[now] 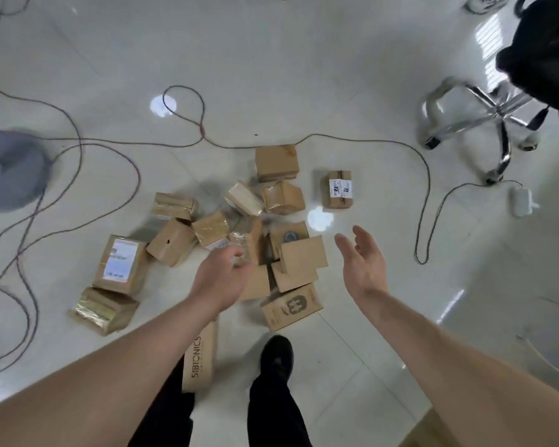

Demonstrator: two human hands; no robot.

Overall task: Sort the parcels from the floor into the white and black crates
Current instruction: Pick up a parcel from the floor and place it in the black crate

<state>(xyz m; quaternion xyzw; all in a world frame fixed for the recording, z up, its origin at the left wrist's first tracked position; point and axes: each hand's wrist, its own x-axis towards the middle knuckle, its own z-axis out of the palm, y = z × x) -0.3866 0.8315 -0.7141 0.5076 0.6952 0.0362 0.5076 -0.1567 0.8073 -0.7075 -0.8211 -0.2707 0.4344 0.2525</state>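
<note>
While both bare arms are stretched over the glossy white tiled floor, the brown cardboard parcels are seen heaped together just ahead of a black shoe. The right hand is held beside the heap, its fingers spread and relaxed, with nothing grasped. The left hand is lowered over the middle of the heap. Its fingers are blurred against a tape-wrapped brown parcel, and whether anything is gripped cannot be told. A small labelled brown box is set apart on the right.
</note>
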